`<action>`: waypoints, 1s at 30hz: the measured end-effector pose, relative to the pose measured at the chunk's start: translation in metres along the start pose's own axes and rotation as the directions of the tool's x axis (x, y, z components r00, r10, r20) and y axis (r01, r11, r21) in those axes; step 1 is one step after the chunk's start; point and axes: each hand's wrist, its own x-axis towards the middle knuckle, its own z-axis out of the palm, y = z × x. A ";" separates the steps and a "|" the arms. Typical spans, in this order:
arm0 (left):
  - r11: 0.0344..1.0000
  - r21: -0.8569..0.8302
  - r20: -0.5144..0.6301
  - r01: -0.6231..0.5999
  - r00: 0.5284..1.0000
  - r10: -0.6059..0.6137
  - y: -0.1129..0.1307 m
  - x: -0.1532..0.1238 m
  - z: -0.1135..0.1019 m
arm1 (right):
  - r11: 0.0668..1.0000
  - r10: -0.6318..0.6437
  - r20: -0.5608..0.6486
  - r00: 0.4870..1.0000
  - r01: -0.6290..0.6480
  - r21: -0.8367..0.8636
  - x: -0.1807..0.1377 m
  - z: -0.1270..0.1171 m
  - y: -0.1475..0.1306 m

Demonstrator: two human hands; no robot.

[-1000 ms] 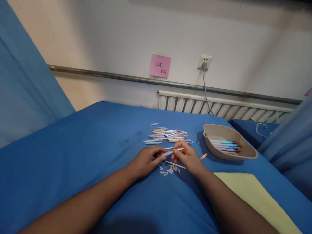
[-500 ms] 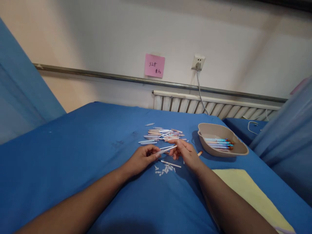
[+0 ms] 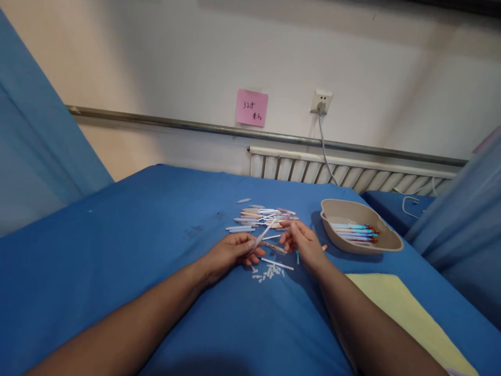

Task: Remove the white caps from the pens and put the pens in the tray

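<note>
My left hand (image 3: 235,251) is closed on a pen barrel (image 3: 256,244) with a thin white refill (image 3: 269,227) sticking out of its upper end, tilted up to the right. My right hand (image 3: 303,243) hovers just right of the refill's tip, fingers loosely bent and apart, with nothing visible in them. Between the hands lies a patterned pen part (image 3: 275,247). A white stick (image 3: 277,263) rests below it, beside a heap of small white tips (image 3: 270,272). Beyond the hands spreads a pile of pen barrels and refills (image 3: 266,215).
A beige tray (image 3: 362,209) with several pens (image 3: 354,231) stands on the right of the blue-covered table (image 3: 136,219). A yellow cloth (image 3: 395,297) lies by my right forearm. Behind the table are a radiator (image 3: 293,166) and a plugged socket (image 3: 321,101).
The refill in my left hand has swung from nearly flat to steeply tilted. My right hand's fingers have moved off its tip. The patterned part and a teal bit now show more clearly.
</note>
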 end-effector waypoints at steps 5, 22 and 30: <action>0.994 -0.107 -0.062 0.016 0.998 -0.023 0.003 0.001 -0.004 | 0.793 -0.155 0.079 0.985 0.172 -0.585 0.002 -0.008 0.011; 0.996 -0.044 -0.220 -0.076 0.973 0.064 0.007 0.001 -0.013 | 0.924 -0.113 0.040 0.993 0.120 -0.362 0.003 -0.003 0.009; 0.987 0.116 -0.266 -0.114 0.954 0.141 0.010 0.001 -0.021 | 0.967 -0.146 -0.073 0.987 0.127 -0.220 0.005 -0.013 -0.007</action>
